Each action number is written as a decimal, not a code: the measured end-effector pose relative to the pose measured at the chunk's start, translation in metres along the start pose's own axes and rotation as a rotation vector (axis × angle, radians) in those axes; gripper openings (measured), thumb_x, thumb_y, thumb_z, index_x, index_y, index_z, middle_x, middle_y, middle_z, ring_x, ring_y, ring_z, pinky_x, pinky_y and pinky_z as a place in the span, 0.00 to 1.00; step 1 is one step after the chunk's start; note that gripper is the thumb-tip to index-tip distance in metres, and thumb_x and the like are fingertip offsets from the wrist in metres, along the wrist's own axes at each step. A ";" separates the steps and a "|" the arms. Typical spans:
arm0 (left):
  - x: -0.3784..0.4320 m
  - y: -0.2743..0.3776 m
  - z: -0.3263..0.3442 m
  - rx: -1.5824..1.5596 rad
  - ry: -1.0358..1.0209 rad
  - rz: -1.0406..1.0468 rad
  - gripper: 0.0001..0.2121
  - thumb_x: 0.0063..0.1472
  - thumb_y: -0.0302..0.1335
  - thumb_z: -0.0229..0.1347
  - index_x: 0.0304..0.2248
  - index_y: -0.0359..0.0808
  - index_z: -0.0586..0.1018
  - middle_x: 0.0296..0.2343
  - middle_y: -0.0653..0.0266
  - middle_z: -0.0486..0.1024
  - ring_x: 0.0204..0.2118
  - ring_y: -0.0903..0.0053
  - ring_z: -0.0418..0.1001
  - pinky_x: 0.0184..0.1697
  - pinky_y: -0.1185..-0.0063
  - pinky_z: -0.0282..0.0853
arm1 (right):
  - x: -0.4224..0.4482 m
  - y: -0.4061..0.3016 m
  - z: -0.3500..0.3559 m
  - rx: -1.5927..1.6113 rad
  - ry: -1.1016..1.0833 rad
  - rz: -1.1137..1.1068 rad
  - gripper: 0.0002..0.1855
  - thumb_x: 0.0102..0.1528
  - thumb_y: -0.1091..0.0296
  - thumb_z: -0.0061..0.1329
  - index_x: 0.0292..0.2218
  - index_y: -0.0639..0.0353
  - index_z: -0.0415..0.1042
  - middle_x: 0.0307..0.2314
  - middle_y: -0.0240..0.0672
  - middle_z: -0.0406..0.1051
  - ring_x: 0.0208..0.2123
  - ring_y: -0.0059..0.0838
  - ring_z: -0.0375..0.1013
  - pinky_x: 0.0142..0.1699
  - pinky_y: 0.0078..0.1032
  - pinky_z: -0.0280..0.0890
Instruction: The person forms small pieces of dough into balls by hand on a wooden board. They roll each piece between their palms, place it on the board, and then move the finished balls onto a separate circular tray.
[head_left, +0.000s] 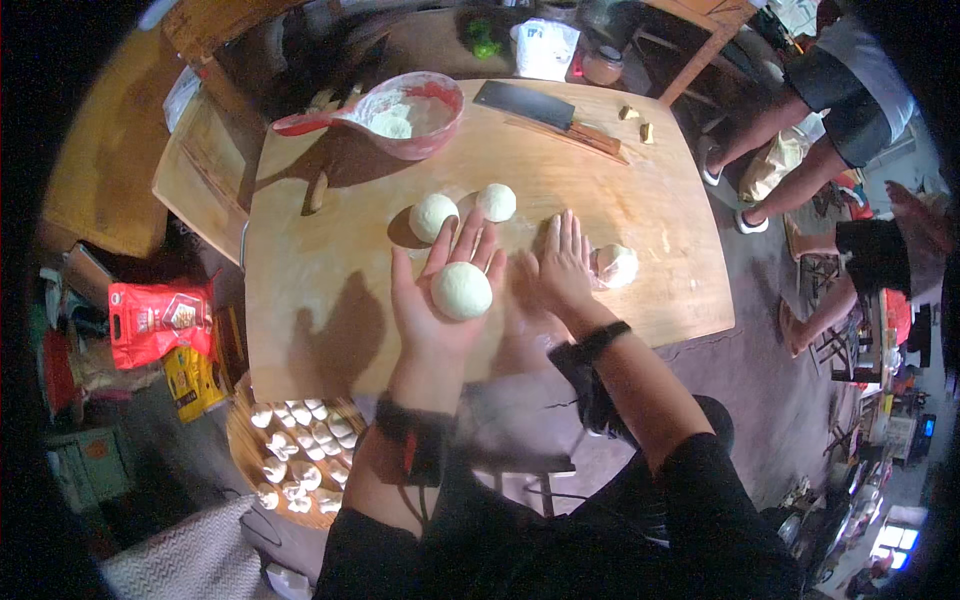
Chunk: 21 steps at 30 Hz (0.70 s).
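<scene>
My left hand (442, 315) is turned palm up above the wooden table (315, 300), its fingers spread. A smooth round white dough ball (461, 291) rests in that palm. Beyond the fingertips two more dough balls, one on the left (433, 218) and one on the right (496, 202), sit on the tabletop. Palm down and flat, my right hand (562, 262) lies at the table surface with its fingers extended. Just right of it is a rougher, uneven dough lump (616, 265); whether the hand touches it I cannot tell.
A red-handled scoop (412, 142) containing flour and a cleaver (529, 103) lie along the far side. Two small yellowish pieces (628, 112) are at the far right. Shaped dough pieces fill a round tray (247, 442) at lower left. Two people's legs (814, 161) show at right.
</scene>
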<state>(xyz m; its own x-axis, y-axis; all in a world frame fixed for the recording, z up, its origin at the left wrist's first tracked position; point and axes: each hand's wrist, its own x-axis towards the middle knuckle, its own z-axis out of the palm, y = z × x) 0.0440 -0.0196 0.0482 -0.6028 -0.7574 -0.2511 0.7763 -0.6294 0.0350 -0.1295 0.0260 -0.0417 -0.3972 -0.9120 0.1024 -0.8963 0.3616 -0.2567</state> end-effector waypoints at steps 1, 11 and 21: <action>0.001 0.001 0.000 -0.005 0.034 0.008 0.34 0.57 0.51 0.40 0.54 0.34 0.52 0.53 0.54 0.55 0.56 0.64 0.54 0.58 0.66 0.48 | 0.002 -0.006 0.004 0.002 0.003 0.005 0.39 0.55 0.48 0.34 0.55 0.74 0.43 0.55 0.59 0.39 0.60 0.50 0.35 0.61 0.40 0.33; 0.012 0.004 -0.001 -0.001 0.056 -0.027 0.31 0.59 0.52 0.36 0.53 0.35 0.56 0.50 0.52 0.60 0.54 0.62 0.57 0.56 0.65 0.49 | -0.030 -0.008 -0.021 0.132 -0.094 -0.207 0.33 0.53 0.57 0.39 0.53 0.71 0.48 0.54 0.54 0.46 0.59 0.47 0.42 0.61 0.39 0.37; -0.002 -0.024 -0.004 0.359 0.127 -0.193 0.34 0.60 0.52 0.29 0.53 0.29 0.57 0.49 0.50 0.61 0.52 0.64 0.60 0.56 0.71 0.54 | -0.046 -0.082 -0.074 0.723 0.223 -0.342 0.11 0.44 0.72 0.51 0.32 0.60 0.70 0.30 0.40 0.68 0.32 0.39 0.68 0.39 0.31 0.62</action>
<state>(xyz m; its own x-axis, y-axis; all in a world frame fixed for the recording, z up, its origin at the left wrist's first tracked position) 0.0272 -0.0019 0.0437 -0.6857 -0.6067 -0.4022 0.5245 -0.7949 0.3050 -0.0523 0.0527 0.0455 -0.2234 -0.8617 0.4556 -0.6571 -0.2121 -0.7234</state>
